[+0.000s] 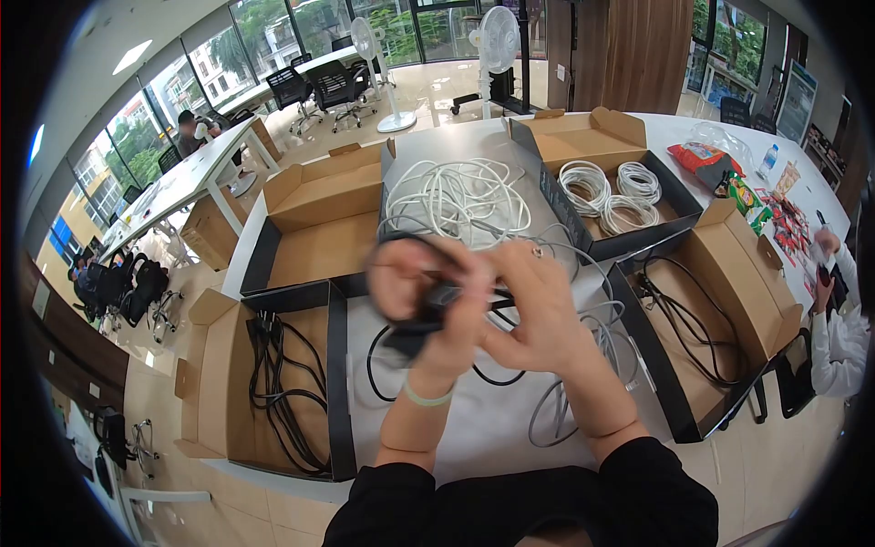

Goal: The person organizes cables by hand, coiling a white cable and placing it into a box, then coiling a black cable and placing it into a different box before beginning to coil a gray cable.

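Observation:
My left hand (437, 305), partly blurred, is closed around a black cable (410, 339) near the middle of the view. Close against it on the right, my right hand (533, 305) has its fingers bent at the same cable; their tips are partly hidden. Loops of the black cable hang below both hands over the white table (437, 438). Beyond them lies a loose tangle of white cable (460, 196). Grey cable (556, 415) runs in loose loops to the right of my right wrist.
Open boxes surround the hands: one with black cables (287, 392) at left, one bare inside (319, 255) at back left, one with white coils (629, 196) at back right, one with black cable (697, 319) at right. Snack packets (706, 162) and another person (834, 342) are far right.

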Tool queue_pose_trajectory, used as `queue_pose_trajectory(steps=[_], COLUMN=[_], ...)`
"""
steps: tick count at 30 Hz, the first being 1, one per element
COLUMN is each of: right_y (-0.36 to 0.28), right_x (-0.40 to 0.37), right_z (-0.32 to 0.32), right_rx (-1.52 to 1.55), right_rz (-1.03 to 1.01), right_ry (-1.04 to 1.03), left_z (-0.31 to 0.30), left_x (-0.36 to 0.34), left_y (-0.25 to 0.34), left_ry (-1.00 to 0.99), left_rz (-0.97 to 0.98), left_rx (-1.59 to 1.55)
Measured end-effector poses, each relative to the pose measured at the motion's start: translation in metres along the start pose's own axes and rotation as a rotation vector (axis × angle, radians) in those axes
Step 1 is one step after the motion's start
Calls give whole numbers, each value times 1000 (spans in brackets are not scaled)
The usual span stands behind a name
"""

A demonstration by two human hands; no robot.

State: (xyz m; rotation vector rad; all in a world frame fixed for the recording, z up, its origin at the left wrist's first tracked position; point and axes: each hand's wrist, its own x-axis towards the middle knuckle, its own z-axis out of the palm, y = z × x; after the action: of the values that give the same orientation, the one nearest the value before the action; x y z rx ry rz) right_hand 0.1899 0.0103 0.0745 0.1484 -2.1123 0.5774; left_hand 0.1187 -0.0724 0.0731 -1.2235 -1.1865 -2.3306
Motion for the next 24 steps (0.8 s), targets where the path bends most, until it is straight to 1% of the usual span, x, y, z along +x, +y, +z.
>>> queue_pose_trajectory(steps=[1,2,3,4,6,7,9,10,11,12,13,15,16,17,19,20,21,23,24], right_y=[-1,2,6,11,20,28,45,51,55,59,64,72,74,77,84,86,87,91,96], right_x=[3,3,3,3,-2,-4,-9,-10,-9,-9,-10,-6,-4,-4,-3,-1,-3,-9,-10], right_z=[1,4,8,13,29,42,69,79,86,89,88,79,74,71,67,68,67,63,63], right_rx=[71,86,86,79,52,52,431,431,472,511,510,275,189,190,-14,20,24,14,-18], right_rz=[-42,-1,-1,-24,-35,-33,-29,-28,-67,-106,-107,139,100,100,32,16,12,157,71], right_ry=[-26,-70,-70,-136,-280,-280,-389,-387,-322,-260,-267,-233,-111,-108,80,157,153,92,153], left_z=[0,-6,-15,-25,-41,-42,-44,-42,-42,-43,-44,-50,-53,-55,-56,-54,-53,-53,-52], left_x=[5,10,16,20,22,20,15,14,16,17,18,19,19,18,18,18,17,19,22], left_y=[4,9,13,18,27,29,32,38,38,38,38,47,50,53,58,59,60,58,57], left_ry=[102,176,248,246,180,180,52,52,52,2,-44,-22,-9,3,42,65,88,80,67], left_rz=[39,8,-23,-23,6,4,69,-7,-7,-29,-50,-57,-1,55,64,82,100,100,95], left_rx=[-19,-252,-485,-486,-806,-805,-962,-1015,-1015,-1034,-1052,-1048,-1038,-1026,-1005,-1004,-1002,-1020,-1042])
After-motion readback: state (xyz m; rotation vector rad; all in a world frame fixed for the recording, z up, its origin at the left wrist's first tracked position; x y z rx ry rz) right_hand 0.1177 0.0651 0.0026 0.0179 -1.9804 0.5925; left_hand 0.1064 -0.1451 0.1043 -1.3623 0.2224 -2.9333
